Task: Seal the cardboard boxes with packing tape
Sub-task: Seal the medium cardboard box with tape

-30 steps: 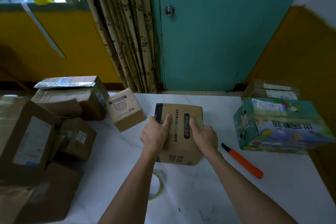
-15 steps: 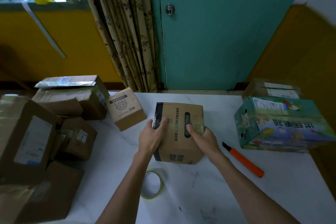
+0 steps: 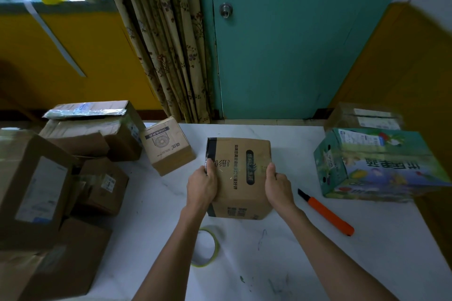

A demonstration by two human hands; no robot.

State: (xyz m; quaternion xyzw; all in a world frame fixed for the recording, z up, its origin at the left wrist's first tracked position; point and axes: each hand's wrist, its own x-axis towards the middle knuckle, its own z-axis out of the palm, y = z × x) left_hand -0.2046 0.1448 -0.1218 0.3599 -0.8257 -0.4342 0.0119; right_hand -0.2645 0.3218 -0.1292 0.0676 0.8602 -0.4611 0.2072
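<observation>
A brown cardboard box [image 3: 241,151] with black print stands in the middle of the white table [image 3: 367,252]. A strip of clear tape [image 3: 236,170] runs across its top from left to right. My left hand [image 3: 201,187] presses against the box's left edge, thumb on top over the tape end, fingers hidden down the side. On the box's right edge my right hand [image 3: 278,186] lies the same way. A thin roll of yellowish tape [image 3: 217,243] lies flat on the table just in front of the box, partly under my left forearm.
An orange utility knife [image 3: 327,215] lies right of the box. A green printed carton [image 3: 381,166] stands at the right edge. A small brown box [image 3: 168,149] and a pile of several cardboard boxes [image 3: 36,186] fill the left side.
Both hands slid apart across the box top, from near its middle out to the left and right edges. The tape roll shows more from under my left arm.
</observation>
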